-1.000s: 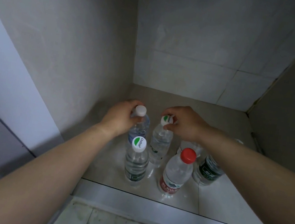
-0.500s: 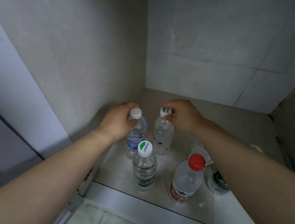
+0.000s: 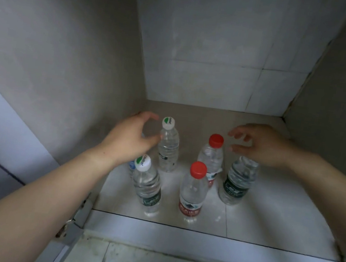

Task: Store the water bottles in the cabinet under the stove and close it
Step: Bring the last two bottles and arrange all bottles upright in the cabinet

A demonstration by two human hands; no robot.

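Both spread, gripping nothing, left hand (image 3: 129, 141) beside rear white-capped bottle (image 3: 168, 150), right hand (image 3: 262, 145) over green-labelled bottle (image 3: 236, 184)

Dim, cool grey light is filling the cabinet (image 3: 201, 46), coming in from the near, open side. The pale floor tiles (image 3: 267, 210) are catching the most light and showing soft white glare patches around the water bottles (image 3: 192, 191). The far corners and the right wall (image 3: 340, 87) are sinking into shadow. The wide lens is bending straight edges, most strongly along the near sill (image 3: 218, 246) and at the picture's sides. The right hand (image 3: 261, 145) is smearing with motion blur at its fingertips (image 3: 232, 133). The whole picture is looking soft and slightly grainy.
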